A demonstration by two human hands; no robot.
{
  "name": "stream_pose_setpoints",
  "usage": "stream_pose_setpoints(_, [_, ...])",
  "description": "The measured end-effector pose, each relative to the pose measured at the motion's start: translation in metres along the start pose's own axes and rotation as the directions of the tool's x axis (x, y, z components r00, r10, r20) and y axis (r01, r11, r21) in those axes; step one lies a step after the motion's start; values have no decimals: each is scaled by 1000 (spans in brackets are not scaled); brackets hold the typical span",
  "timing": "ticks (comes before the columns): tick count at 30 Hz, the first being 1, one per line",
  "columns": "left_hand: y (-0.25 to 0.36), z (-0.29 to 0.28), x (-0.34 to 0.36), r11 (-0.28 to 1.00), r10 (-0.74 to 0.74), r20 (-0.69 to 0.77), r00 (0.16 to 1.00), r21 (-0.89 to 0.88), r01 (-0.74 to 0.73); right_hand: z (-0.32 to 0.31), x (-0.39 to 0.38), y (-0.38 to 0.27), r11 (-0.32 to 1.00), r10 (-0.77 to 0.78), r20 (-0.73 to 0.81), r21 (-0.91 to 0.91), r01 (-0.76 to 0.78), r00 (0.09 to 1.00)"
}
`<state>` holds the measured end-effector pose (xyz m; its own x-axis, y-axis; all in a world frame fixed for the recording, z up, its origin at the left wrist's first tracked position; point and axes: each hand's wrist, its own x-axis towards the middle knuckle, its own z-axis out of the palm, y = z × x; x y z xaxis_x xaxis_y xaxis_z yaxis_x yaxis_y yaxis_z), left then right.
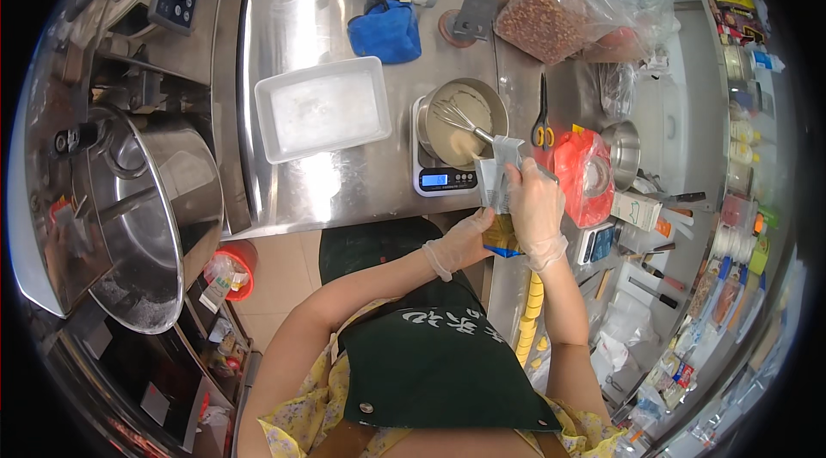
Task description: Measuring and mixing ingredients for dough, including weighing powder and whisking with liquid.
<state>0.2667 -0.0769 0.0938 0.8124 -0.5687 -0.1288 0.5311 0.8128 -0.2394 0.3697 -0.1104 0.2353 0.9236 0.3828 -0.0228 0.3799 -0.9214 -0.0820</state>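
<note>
Here, right of centre, our right hand [535,204] and left hand [465,239] both pinch the upright carton [499,191], just below the bowl [462,121].

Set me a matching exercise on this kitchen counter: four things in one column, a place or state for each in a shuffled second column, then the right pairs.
Things:
1. whisk
2. white tray
3. blue cloth
4. carton

Places or states:
A. held in both gloved hands, left hand low on it and right hand higher up
B. resting in the metal bowl on the scale
C. lying crumpled at the far side of the steel counter
D. left of the scale, with nothing on it

Pairs: 1-B, 2-D, 3-C, 4-A
</note>
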Motion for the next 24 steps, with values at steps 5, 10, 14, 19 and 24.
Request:
stream_pose_setpoints(5, [-2,-8,2,998,27,30,999,64,-28,2,-9,6,1000,23,3,21,-23,1000])
stream_pose_setpoints(10, [5,-11,1,979,73,-47,996,195,-62,19,-38,24,976,128,-104,189,-107,986])
stream_pose_setpoints(14, [9,-7,0,960,100,-89,991,272,-72,29,-51,31,947,168,-161,300,-114,973])
stream_pose_setpoints(19, [7,-12,-1,942,124,-97,988,323,-86,35,-57,37,934,138,-195,351,-62,971])
stream_pose_setpoints(24, [12,-10,-3,926,123,-83,989,368,-84,35,-59,36,927,156,-188,367,-78,970])
